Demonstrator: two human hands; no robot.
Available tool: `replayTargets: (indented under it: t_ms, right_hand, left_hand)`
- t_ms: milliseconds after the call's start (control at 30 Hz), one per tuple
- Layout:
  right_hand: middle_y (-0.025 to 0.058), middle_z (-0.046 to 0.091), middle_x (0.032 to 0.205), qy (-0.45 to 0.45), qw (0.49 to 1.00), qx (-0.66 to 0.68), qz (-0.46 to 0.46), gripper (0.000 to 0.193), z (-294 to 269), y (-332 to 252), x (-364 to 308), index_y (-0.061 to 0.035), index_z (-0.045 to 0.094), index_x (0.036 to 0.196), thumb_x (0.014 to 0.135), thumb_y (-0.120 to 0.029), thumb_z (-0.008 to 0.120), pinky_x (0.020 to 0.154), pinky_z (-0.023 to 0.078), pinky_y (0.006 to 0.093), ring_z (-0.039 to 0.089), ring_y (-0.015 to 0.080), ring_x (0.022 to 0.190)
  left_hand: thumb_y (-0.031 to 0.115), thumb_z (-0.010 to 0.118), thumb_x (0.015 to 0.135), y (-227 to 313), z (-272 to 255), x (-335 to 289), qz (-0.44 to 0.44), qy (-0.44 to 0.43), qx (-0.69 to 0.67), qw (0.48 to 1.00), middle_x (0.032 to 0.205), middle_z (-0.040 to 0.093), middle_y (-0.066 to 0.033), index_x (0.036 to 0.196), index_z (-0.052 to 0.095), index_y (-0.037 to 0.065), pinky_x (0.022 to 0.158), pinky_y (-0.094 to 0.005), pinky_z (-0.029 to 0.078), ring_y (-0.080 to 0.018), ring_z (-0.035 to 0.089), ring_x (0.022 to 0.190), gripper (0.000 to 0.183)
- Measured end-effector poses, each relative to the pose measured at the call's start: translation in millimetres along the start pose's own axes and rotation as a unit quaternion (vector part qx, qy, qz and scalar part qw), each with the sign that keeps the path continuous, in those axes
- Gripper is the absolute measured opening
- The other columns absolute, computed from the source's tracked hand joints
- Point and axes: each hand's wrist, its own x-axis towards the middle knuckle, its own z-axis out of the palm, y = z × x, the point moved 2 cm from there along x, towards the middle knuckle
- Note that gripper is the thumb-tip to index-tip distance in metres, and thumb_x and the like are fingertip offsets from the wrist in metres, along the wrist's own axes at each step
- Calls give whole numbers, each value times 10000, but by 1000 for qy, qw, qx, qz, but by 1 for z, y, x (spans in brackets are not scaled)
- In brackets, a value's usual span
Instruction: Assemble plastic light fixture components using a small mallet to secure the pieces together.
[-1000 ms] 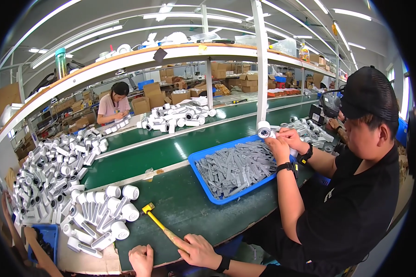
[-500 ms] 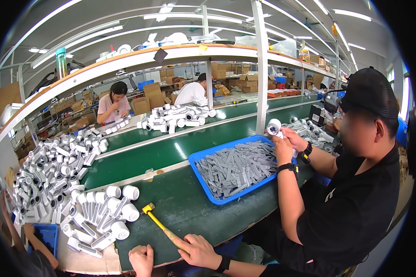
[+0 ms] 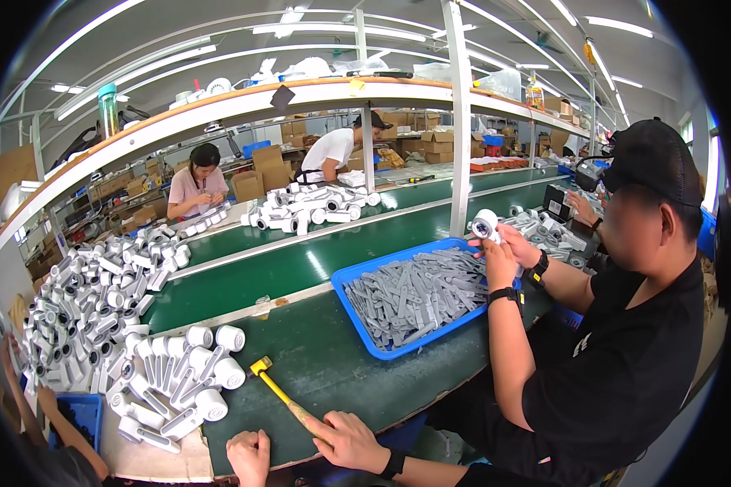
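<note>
My right hand (image 3: 351, 439), a black band at its wrist, lies on the green table at the front edge and grips the wooden handle of a small hammer (image 3: 283, 394). The hammer's yellow head points away to the upper left. My left hand (image 3: 248, 456) rests beside it at the table's edge with its fingers curled and nothing in it. Just left of the hammer lies a group of white cylindrical handheld device bodies (image 3: 177, 381).
A co-worker in black (image 3: 625, 341) sits at the right and holds a white device (image 3: 486, 225) over a blue tray (image 3: 357, 286) of grey flat parts. A big heap of white devices (image 3: 89, 300) lies at the left. Another person's arm (image 3: 32, 406) reaches in there. Two people work beyond the green conveyor (image 3: 317, 256).
The co-worker at the right has lifted the white device higher in both hands. A person in a white shirt has come into view at the back. My hands have not moved.
</note>
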Motion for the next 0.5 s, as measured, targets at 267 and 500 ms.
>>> replayTargets:
  t_ms: [267,500]
  right_hand:
    - [83,499,895,-5,1000,2,0,559,1,0,0,-104,555,1374,832,-169,677,702,442,379,554,259,796]
    - [80,485,896,-7,1000,-1,-2,537,0,-1,1,-97,559,1352,832,-163,675,695,445,383,549,257,787]
  left_hand:
    - [98,683,811,0,-1,0,4,3,-2,1000,573,508,-192,553,488,-23,538,-483,394,-397,529,542,346]
    - [106,685,813,-3,0,-1,6,6,2,1000,574,509,-185,553,493,-14,535,-483,390,-393,530,543,344]
